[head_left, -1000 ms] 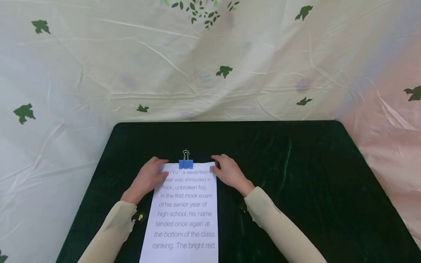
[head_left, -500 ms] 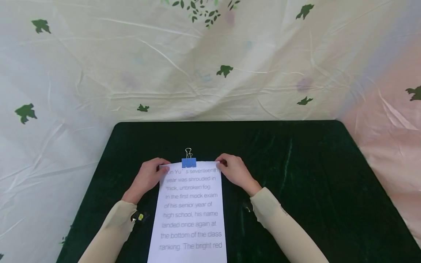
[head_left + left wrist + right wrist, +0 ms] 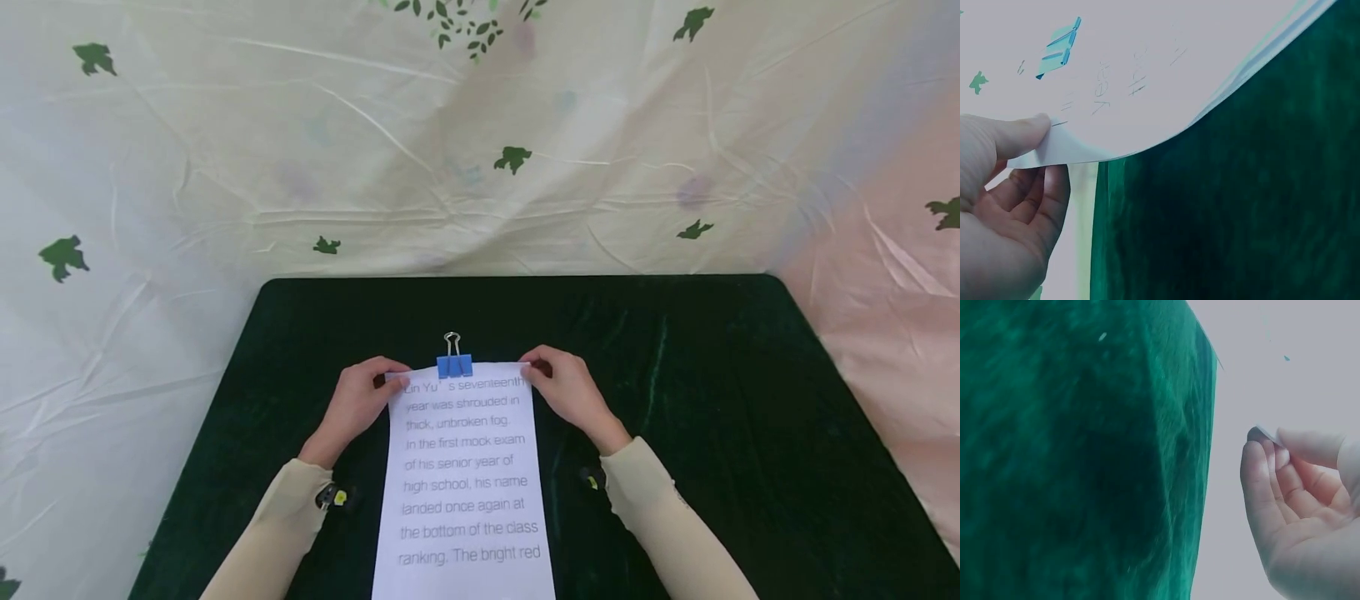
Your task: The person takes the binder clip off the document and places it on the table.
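Note:
A white sheet of paper (image 3: 465, 579) printed with large English text runs from the middle of the table down past the lower border of the head view. A blue binder clip (image 3: 454, 365) with silver handles grips its top edge. My left hand (image 3: 356, 404) pinches the top left corner, thumb above and fingers below. My right hand (image 3: 573, 392) pinches the top right corner. In the left wrist view the paper (image 3: 1129, 134) bends upward off the green cloth, and layered edges show at its right side. Only a small white corner shows between my right fingers in the right wrist view.
A dark green velvet cloth (image 3: 712, 375) covers the table. Behind it and along both sides hangs a pale curtain (image 3: 225, 150) printed with green leaf and bird shapes. Small dark devices with yellow marks, such as the left one (image 3: 330, 497), sit at both wrists.
Both hands and the clipped paper have shifted to the right and slightly away from me. The right hand's fingers have closed onto the corner, and the clip has moved along with the paper.

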A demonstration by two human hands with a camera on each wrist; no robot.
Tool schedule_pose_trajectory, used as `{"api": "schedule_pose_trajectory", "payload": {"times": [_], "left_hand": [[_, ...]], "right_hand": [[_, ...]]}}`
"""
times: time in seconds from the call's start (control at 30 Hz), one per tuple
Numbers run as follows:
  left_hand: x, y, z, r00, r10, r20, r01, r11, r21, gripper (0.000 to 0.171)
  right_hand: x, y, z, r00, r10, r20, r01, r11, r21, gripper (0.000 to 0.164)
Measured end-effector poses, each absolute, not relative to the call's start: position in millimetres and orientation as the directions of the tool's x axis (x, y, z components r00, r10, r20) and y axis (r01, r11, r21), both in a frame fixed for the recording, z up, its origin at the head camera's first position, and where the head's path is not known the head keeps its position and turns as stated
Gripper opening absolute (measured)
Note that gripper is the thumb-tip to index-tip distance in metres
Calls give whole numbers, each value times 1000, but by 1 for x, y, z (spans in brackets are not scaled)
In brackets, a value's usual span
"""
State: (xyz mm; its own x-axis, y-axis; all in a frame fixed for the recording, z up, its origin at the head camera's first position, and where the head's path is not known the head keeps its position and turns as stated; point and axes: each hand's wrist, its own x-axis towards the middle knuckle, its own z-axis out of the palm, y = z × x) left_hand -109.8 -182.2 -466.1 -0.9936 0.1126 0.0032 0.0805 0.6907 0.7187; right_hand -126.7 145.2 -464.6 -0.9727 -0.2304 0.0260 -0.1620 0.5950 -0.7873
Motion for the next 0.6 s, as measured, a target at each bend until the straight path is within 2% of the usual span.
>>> {"api": "schedule_pose_trajectory", "payload": {"times": [0.4,0.6], "left_hand": [[-109,-175,-472,-990,119,79,137,634,761,14],[-109,-178,-476,-988,127,92,151,605,782,14]], "right_hand": [[-122,162,-465,-967,-253,17,-165,577,-800,15],[-124,157,-459,-964,-265,34,-182,556,-811,25]]}}
